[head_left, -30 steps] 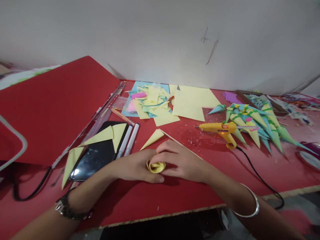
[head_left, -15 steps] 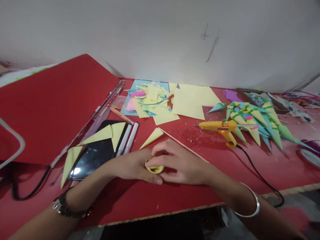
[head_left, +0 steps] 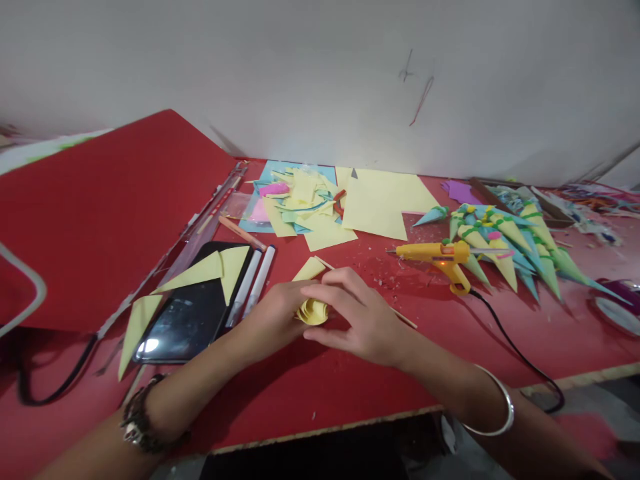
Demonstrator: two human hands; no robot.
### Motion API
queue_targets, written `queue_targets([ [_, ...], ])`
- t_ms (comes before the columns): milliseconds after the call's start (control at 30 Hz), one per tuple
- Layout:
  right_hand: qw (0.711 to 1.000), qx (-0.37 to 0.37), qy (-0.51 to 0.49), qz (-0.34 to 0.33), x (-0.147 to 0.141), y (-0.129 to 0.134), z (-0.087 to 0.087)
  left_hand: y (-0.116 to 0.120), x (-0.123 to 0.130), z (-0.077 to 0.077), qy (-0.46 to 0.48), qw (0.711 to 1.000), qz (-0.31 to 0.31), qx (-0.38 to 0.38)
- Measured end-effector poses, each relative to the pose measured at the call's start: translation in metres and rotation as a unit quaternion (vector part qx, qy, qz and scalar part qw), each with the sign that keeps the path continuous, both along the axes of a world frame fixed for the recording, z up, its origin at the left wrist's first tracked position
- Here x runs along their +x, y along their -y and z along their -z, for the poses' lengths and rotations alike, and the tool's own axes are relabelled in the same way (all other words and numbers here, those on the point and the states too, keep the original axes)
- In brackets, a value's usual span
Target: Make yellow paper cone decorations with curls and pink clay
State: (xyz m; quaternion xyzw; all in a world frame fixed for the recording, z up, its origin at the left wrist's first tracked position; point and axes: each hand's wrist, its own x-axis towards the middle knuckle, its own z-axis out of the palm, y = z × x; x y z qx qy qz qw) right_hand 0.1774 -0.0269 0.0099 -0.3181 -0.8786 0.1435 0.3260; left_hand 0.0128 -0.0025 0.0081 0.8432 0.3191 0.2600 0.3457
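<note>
While the left hand [head_left: 280, 312] clasps a yellow paper roll [head_left: 314, 313], shaping seems underway.
The right hand [head_left: 363, 320] half-curls around it, contact unclear; steadiness probably needed next.

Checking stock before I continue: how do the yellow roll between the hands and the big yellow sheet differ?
The yellow roll is curled; the big yellow sheet lies flat. The roll sits between the left hand and right hand; the sheet rests on the table. Both look like paper.
</note>
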Motion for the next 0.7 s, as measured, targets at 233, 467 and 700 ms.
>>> queue_targets([
  [233,1.0,0.002,0.011,0.013,-0.003,0.0014,0.0041,0.0024,0.0019,-0.0048,-0.018,0.996,-0.055,-0.065],
  [467,1.0,-0.014,0.022,0.015,-0.0056,0.0001,0.0026,0.0045,0.0041,0.0017,0.012,0.996,-0.056,-0.068],
  [700,0.999,-0.031,0.037,-0.021,-0.0032,-0.0014,-0.0011,0.0025,0.0042,-0.0018,-0.002,0.996,0.002,-0.095],
])
